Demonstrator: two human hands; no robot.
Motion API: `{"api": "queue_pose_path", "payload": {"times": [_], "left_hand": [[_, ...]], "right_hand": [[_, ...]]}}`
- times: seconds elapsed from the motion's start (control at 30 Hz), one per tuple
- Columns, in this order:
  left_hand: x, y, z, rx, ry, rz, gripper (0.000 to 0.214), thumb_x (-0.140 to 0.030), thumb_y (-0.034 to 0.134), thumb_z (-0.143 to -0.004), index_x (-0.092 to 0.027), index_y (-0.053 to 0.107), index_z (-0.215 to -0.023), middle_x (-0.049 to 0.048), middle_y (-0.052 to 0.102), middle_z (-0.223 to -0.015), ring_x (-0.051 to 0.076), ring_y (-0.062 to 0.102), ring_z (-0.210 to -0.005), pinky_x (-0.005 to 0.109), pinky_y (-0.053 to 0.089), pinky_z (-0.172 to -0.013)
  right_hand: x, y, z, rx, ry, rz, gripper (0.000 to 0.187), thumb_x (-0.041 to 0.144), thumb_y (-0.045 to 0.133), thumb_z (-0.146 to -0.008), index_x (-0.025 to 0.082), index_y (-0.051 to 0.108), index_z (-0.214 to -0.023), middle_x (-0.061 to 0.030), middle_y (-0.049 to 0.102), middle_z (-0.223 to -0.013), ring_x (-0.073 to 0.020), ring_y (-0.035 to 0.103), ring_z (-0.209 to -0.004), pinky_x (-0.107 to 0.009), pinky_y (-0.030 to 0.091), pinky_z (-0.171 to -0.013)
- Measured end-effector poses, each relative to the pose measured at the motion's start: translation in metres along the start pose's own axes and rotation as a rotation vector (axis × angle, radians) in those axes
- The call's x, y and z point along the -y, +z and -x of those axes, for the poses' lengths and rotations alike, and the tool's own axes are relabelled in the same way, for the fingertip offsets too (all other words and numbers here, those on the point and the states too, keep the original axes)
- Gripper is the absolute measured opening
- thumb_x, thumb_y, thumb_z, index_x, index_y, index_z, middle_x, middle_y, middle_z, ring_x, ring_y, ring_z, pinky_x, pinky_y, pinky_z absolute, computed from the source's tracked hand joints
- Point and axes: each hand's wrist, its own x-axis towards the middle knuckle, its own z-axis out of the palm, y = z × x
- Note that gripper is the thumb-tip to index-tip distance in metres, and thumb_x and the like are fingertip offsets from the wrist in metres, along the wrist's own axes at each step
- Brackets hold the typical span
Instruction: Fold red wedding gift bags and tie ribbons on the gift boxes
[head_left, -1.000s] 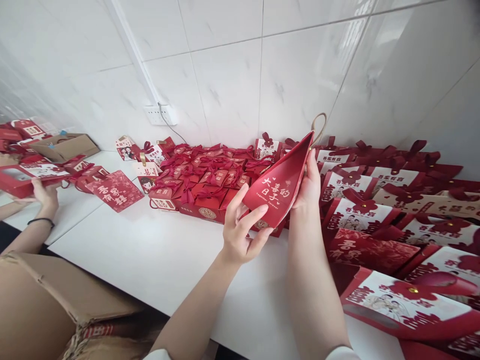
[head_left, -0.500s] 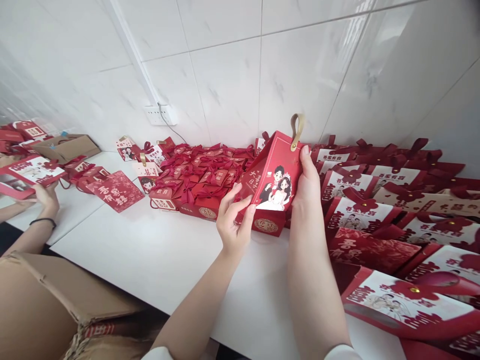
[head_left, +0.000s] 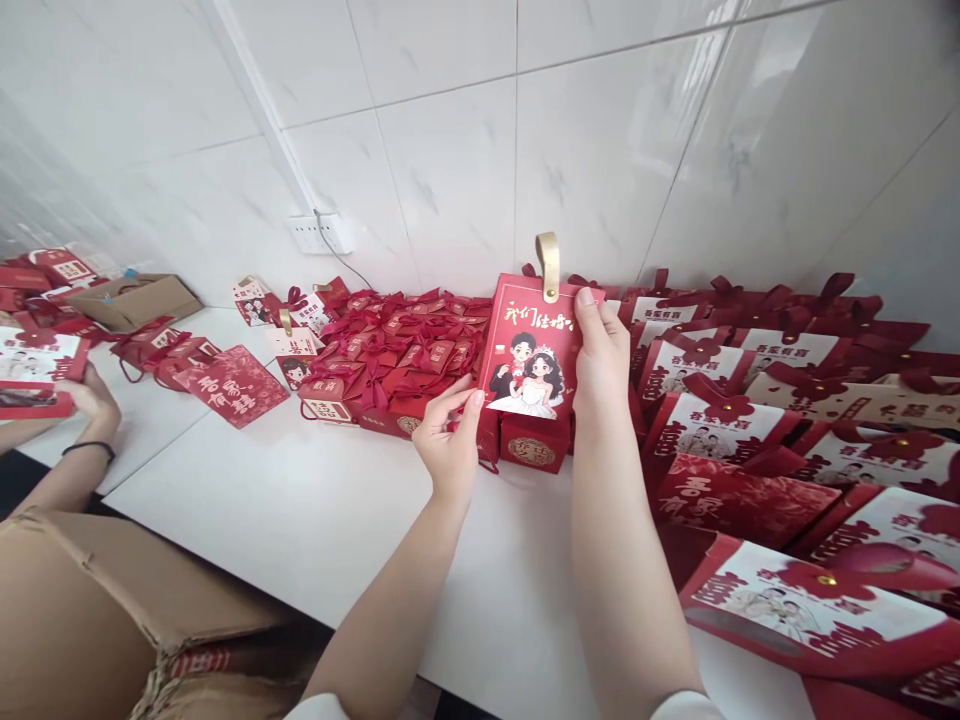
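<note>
Both hands hold up a red wedding gift box [head_left: 517,345] with a cartoon couple on its front and a gold loop handle [head_left: 549,265] at the top. My left hand [head_left: 450,430] pinches its lower left corner between thumb and fingers. At the upper right edge, my right hand [head_left: 601,350] grips it with the thumb on the front. Behind and just below it stands a small red box [head_left: 532,443] with a round gold emblem. Close on the left sit several small red boxes [head_left: 405,350] tied with ribbons, packed tightly together.
Rows of red and white gift boxes [head_left: 780,590] fill the right side of the white table [head_left: 300,500]. A flat red card [head_left: 236,385] lies at the left. Another person's hand [head_left: 94,400] holds a box at far left. A cardboard carton [head_left: 97,600] stands in front.
The gift box has turned so its front faces me squarely, and it has shifted slightly left with both hands. At far left, the other person's box has moved left.
</note>
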Motion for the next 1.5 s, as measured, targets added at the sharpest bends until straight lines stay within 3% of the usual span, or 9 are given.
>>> {"api": "queue_pose_path", "payload": {"times": [0.17,0.3,0.47,0.63,0.8,1.03,1.2,1.33,1.5], "left_hand": [[-0.013,-0.007,-0.002,0.069,0.316,0.006,0.067,-0.049,0.081,-0.075,-0.028,0.054,-0.132,0.0145,0.058,-0.141,0.025,0.065,-0.116,0.032,0.057,-0.083],[-0.013,-0.009,-0.003,0.174,0.449,-0.026,0.090,-0.061,0.077,-0.074,-0.031,0.035,-0.149,0.0182,0.045,-0.152,0.032,0.058,-0.129,0.041,0.058,-0.092],[-0.013,-0.008,-0.001,0.229,0.614,-0.121,0.072,-0.052,0.074,-0.083,-0.028,0.049,-0.146,0.0162,0.049,-0.149,0.035,0.047,-0.141,0.046,0.056,-0.100],[-0.018,-0.008,0.002,0.137,0.746,-0.192,0.034,-0.033,0.070,-0.091,-0.026,0.070,-0.124,0.0107,0.055,-0.140,0.027,0.061,-0.125,0.039,0.060,-0.094],[-0.019,-0.007,0.004,0.131,0.700,-0.198,0.030,-0.013,0.064,-0.092,-0.027,0.074,-0.116,0.0084,0.059,-0.136,0.023,0.063,-0.120,0.034,0.062,-0.085],[-0.019,-0.008,0.001,0.070,0.628,-0.238,0.027,-0.017,0.069,-0.090,-0.025,0.074,-0.115,0.0084,0.066,-0.133,0.022,0.067,-0.116,0.038,0.061,-0.091],[-0.014,-0.010,-0.003,-0.041,0.366,-0.230,0.006,-0.026,0.074,-0.088,-0.023,0.078,-0.091,0.0072,0.073,-0.123,0.023,0.069,-0.113,0.044,0.057,-0.096],[-0.010,-0.008,-0.006,-0.052,0.174,-0.129,0.010,-0.031,0.079,-0.083,-0.022,0.077,-0.083,0.0090,0.074,-0.122,0.025,0.069,-0.116,0.049,0.051,-0.107],[-0.013,-0.016,-0.021,0.094,0.038,-0.040,0.022,-0.037,0.082,-0.078,-0.019,0.072,-0.084,0.0121,0.071,-0.128,0.027,0.067,-0.121,0.043,0.053,-0.102]], "right_hand": [[-0.010,-0.004,-0.002,-0.003,0.048,-0.195,0.046,0.066,0.051,-0.093,0.025,0.068,-0.103,-0.0064,0.073,-0.114,-0.0242,0.073,-0.105,-0.043,0.062,-0.085],[-0.014,-0.005,-0.004,0.057,-0.034,-0.090,0.057,0.070,0.035,-0.096,0.026,0.067,-0.115,-0.0084,0.069,-0.128,-0.0283,0.067,-0.121,-0.046,0.062,-0.086],[-0.011,-0.006,-0.004,0.072,-0.109,0.031,0.065,0.070,0.024,-0.097,0.027,0.067,-0.117,-0.0097,0.069,-0.128,-0.0311,0.058,-0.135,-0.048,0.061,-0.090],[-0.012,-0.006,-0.003,0.058,-0.055,0.012,0.064,0.069,0.026,-0.097,0.024,0.064,-0.122,-0.0112,0.067,-0.132,-0.0310,0.058,-0.135,-0.048,0.061,-0.090],[-0.012,-0.008,-0.006,-0.006,-0.030,-0.008,0.058,0.067,0.032,-0.097,0.023,0.064,-0.116,-0.0117,0.069,-0.128,-0.0290,0.062,-0.130,-0.048,0.060,-0.096],[0.001,0.008,0.004,0.012,0.003,-0.041,0.042,0.065,0.053,-0.091,0.025,0.066,-0.092,-0.0078,0.076,-0.102,-0.0292,0.072,-0.110,-0.047,0.063,-0.086],[0.005,0.019,0.013,0.097,-0.022,0.030,0.036,0.060,0.057,-0.091,0.025,0.065,-0.092,-0.0060,0.073,-0.095,-0.0259,0.074,-0.097,-0.043,0.061,-0.084],[0.003,0.017,0.011,0.101,-0.090,0.192,0.037,0.061,0.054,-0.093,0.026,0.063,-0.088,-0.0051,0.069,-0.091,-0.0240,0.070,-0.094,-0.040,0.058,-0.081],[0.010,0.010,0.011,0.130,-0.129,0.266,0.039,0.061,0.049,-0.096,0.025,0.061,-0.086,-0.0042,0.065,-0.086,-0.0215,0.065,-0.085,-0.035,0.054,-0.072]]}}
